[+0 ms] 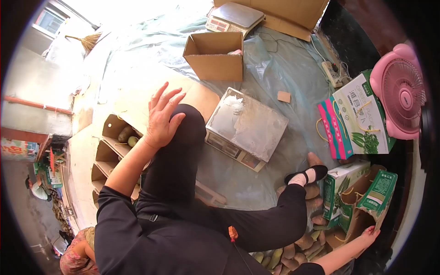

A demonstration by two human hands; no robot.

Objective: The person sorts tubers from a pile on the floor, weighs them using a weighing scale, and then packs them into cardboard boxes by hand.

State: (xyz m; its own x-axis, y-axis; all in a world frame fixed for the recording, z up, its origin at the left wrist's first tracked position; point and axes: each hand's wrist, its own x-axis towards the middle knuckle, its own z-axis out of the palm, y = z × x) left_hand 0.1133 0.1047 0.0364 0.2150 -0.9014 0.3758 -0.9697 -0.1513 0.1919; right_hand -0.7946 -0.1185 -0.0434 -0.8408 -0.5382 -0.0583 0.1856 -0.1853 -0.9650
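My left hand [162, 114] is raised above my bent knee, its fingers spread and nothing in them. Beside that forearm, a divided cardboard box [106, 146] holds some green-brown radishes [127, 135]. At the lower right, my right hand [369, 235] is at the edge of an open green and white carton [376, 192], its fingers pressed together at the cardboard. More radishes [289, 256] lie in a pile on the floor between my leg and the cartons. A white-topped scale [250, 121] stands in front of my knees.
An open cardboard box [214, 68] and another scale [236, 18] stand ahead. At the right are a pink fan [403, 94], a white gift box [360, 114], a pink bag [335, 130] and a power strip [331, 73]. Another person [80, 254] is at the lower left.
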